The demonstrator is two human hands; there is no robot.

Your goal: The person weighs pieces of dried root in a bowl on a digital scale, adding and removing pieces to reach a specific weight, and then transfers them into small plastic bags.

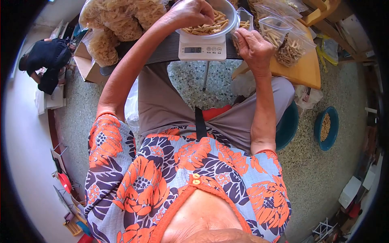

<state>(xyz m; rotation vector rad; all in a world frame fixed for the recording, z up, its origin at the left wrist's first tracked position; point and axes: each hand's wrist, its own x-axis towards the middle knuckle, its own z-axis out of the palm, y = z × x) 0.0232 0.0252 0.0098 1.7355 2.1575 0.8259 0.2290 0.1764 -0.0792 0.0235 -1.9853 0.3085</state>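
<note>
A seated person's left hand point(191, 12) hangs over a round, translucent white plastic bowl point(202, 37) of short, tan, stick-shaped pieces point(216, 27), its fingers curled inward close above them, though whether they grip one cannot be made out. Just beside the bowl's right rim, the right hand point(256, 47) pinches a small, clear plastic bag point(245, 17) between thumb and fingers. The bowl rests on a white digital scale point(202, 53) at the dark desk point(160, 52), near clear bags of similar pieces point(289, 52) on a yellowish wooden seat point(310, 71).
</note>
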